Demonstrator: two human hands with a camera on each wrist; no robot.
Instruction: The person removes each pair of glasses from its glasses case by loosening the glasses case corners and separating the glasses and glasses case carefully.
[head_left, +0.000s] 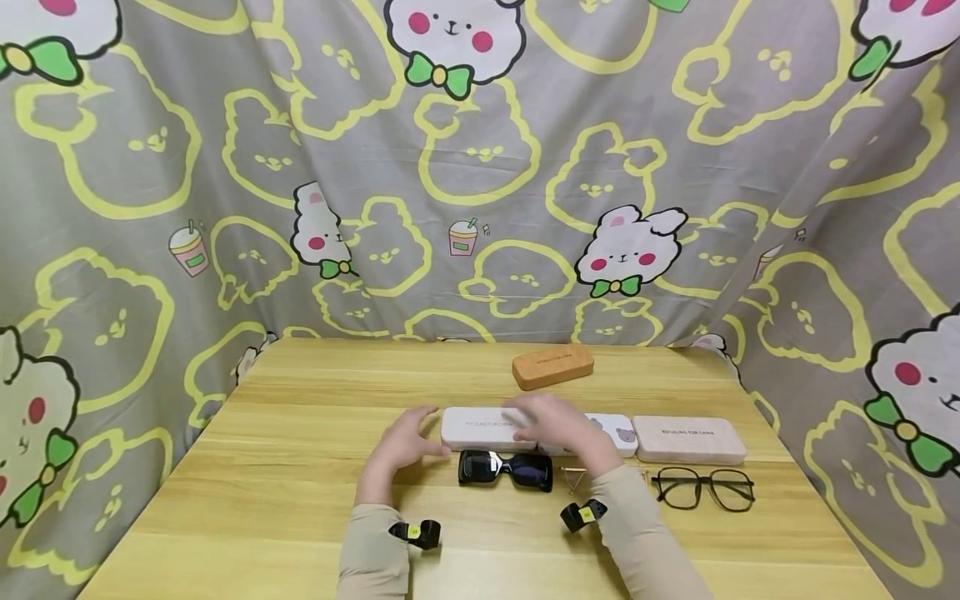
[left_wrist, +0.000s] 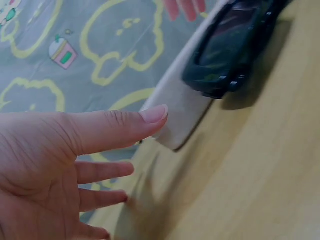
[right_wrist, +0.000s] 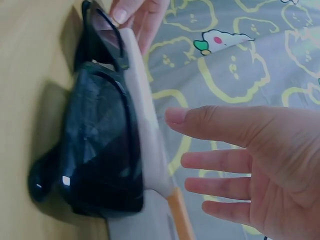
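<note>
Just off the left end of a white glasses case (head_left: 480, 425) is my left hand (head_left: 402, 442), its thumb and fingers extended and apart. My right hand (head_left: 553, 421) hovers over the other end of that case, fingers loosely spread with nothing between them. In the right wrist view a gap shows between the right hand (right_wrist: 270, 160) and the case (right_wrist: 142, 100). Black thick-framed sunglasses (head_left: 506, 471) lie in front of the white case, lenses toward me. The left wrist view has the left thumb near the case's end (left_wrist: 182, 107), apparently not gripping it.
Right of the white case stand a bear-patterned case (head_left: 624, 435), partly hidden by the right hand, and a pale pink case (head_left: 690, 440). Black-rimmed glasses (head_left: 702, 489) and thin gold-framed glasses (head_left: 573, 477) lie in front. A tan case (head_left: 553, 367) sits farther back. Patterned curtain (head_left: 480, 225) surrounds the table.
</note>
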